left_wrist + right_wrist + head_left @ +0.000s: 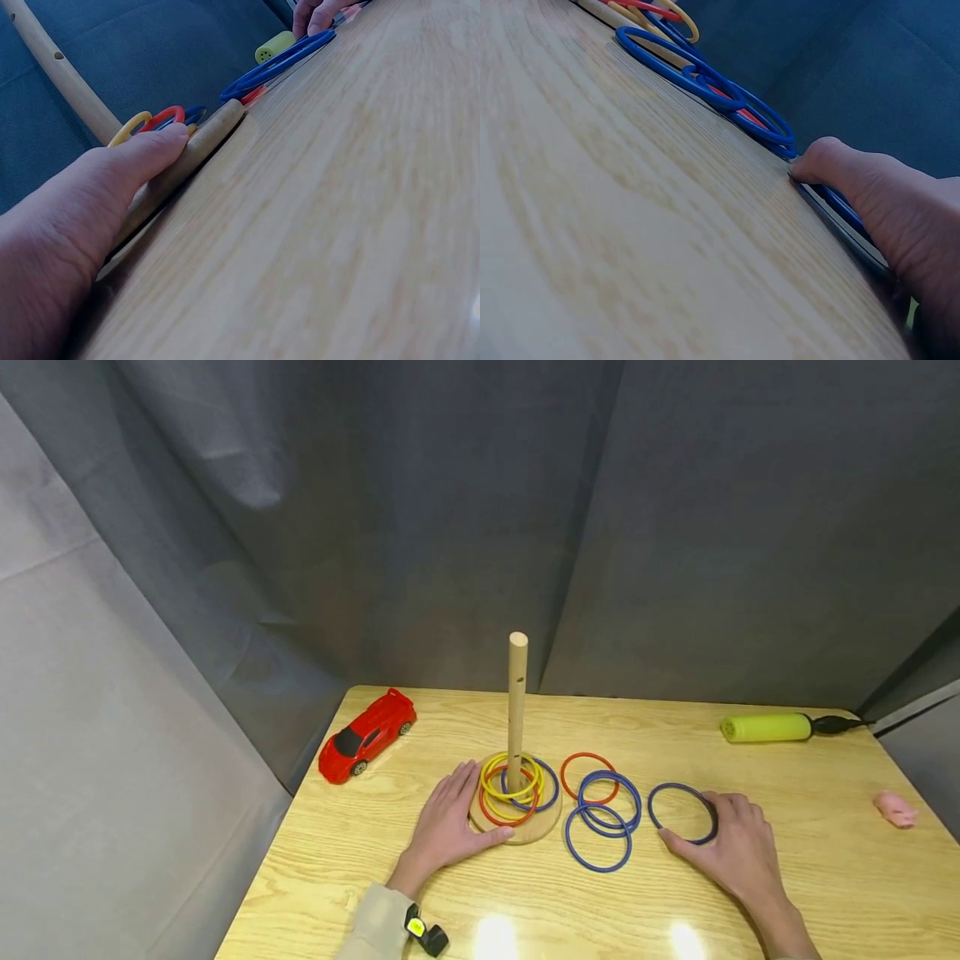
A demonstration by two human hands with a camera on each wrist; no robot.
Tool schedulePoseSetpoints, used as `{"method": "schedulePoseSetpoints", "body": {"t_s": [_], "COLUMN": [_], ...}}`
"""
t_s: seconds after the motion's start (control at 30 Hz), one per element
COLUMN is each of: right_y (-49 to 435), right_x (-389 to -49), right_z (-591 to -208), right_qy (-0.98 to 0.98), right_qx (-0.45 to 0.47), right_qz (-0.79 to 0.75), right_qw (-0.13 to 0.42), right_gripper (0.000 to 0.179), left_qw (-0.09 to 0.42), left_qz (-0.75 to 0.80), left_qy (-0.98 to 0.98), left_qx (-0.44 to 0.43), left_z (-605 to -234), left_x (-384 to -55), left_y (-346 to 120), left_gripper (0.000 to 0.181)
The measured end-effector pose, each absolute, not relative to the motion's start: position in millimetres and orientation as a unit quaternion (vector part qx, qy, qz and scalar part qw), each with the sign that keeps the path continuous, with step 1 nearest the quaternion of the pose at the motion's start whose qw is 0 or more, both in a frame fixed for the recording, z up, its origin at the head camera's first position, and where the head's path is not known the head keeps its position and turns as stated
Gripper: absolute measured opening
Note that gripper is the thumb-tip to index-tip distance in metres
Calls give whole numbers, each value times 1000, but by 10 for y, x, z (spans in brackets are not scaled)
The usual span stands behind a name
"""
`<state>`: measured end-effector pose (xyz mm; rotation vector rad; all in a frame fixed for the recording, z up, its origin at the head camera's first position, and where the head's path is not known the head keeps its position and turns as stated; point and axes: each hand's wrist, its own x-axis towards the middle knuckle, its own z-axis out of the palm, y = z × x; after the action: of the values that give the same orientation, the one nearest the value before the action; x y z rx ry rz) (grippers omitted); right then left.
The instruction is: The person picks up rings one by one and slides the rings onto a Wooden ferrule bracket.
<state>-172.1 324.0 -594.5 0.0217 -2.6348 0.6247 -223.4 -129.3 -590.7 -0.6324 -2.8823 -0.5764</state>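
A wooden ring toss stand (517,710) has an upright peg on a round base, with yellow, red and blue rings lying on the base around the peg. My left hand (448,822) holds the base from its left side, fingers along the edge and thumb at the front; in the left wrist view the thumb (154,154) lies against the rim. Farther right, my right hand (738,847) grips a blue ring (678,785) that lies flat on the table. Its thumb (829,161) is at the ring's near edge; the fingers are mostly hidden in the right wrist view.
Between the hands lie several blue rings (598,869), overlapping, and a red ring (589,754). A red toy car (367,737) stands at the back left of the wooden table (315,868). Toward the right are a yellow-green hand pump (767,728) and a small pink object (895,809).
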Motion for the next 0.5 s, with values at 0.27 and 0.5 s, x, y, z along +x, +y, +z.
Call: {"method": "schedulePoseSetpoints", "body": {"t_s": [0.27, 0.5], "right_y": [3259, 3250], "right_x": [-1740, -1733], "right_z": [-5957, -5976], "right_qy": [-945, -944], "right_qx": [12, 14], "right_qz": [231, 236], "right_qw": [230, 232], "right_gripper": [96, 96], "left_qw": [66, 67], "left_qz": [-187, -195], "left_qy": [-957, -956], "left_qx": [-210, -207], "left_z": [-5892, -5901], "left_x": [-2243, -2232], "left_y": [-1289, -1295], "left_gripper": [124, 124]}}
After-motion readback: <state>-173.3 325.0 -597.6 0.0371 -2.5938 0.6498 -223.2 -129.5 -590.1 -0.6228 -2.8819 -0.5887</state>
